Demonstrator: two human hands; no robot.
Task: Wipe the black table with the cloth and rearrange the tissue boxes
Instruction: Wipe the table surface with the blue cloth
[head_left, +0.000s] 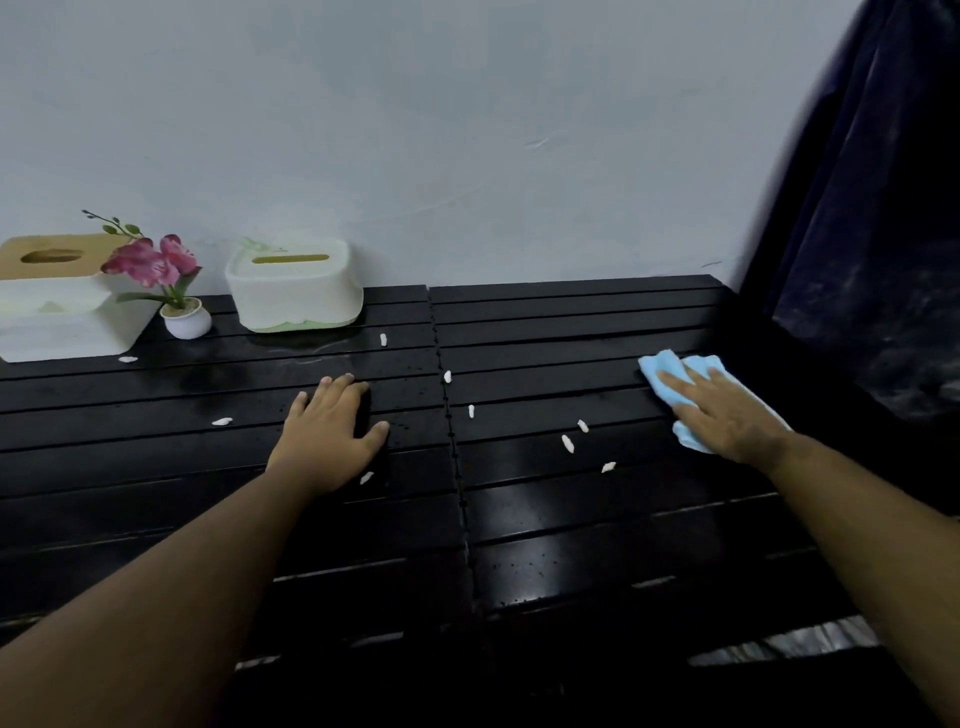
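A black slatted table (545, 519) fills the lower view. My right hand (727, 410) lies flat on a light blue cloth (662, 371) near the table's right edge, fingers spread over it. My left hand (332, 434) rests palm down on the table near the middle, holding nothing. A white tissue box with a green base (294, 293) stands at the back against the wall. At the far left, a white tissue box with a wooden lid (47, 280) sits stacked on another white box (67, 332).
Several small white scraps (567, 443) lie scattered over the table's middle. A small white pot of pink flowers (179, 306) stands between the tissue boxes. A dark curtain (872, 208) hangs at the right. A pale wall runs behind the table.
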